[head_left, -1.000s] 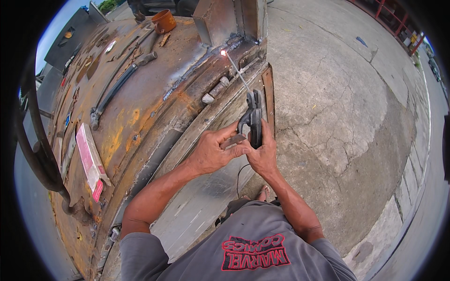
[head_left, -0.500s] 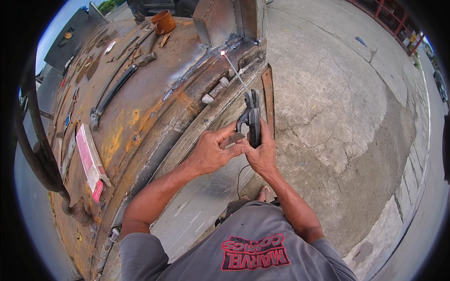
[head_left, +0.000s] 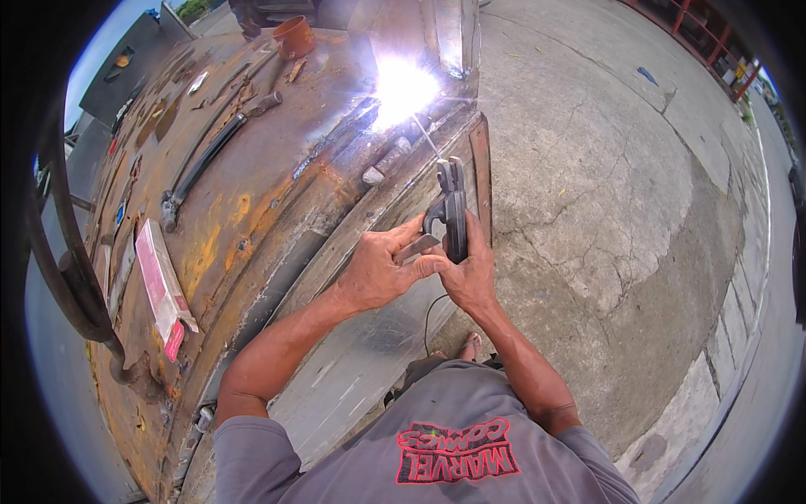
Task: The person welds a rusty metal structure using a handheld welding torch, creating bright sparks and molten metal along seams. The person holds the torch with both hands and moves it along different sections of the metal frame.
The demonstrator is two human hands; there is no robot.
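My right hand (head_left: 468, 273) is wrapped round a black welding electrode holder (head_left: 456, 220). A thin welding rod (head_left: 426, 134) slants up and left from its jaws. At the rod's tip a glaring white arc (head_left: 405, 91) burns on the rusty steel bed, near the foot of an upright steel post (head_left: 451, 38); the glare hides the joint there. Close against the holder, my left hand (head_left: 376, 270) pinches a flat grey metal piece (head_left: 417, 249) between thumb and fingers; whether this belongs to the holder I cannot tell. The left thumb meets the right hand.
On the rusty bed (head_left: 222, 223) lie a hammer (head_left: 201, 168), a pink and white carton (head_left: 159, 277) and scattered scraps. An orange-brown pot (head_left: 293, 39) stands farther back. A hinge barrel (head_left: 387, 162) sits along the bed's edge. Cracked concrete (head_left: 596, 210) spreads on the right.
The rod's tip glowed small and red before; now a bright arc with a wide glare burns there. Both hands and the holder have hardly moved.
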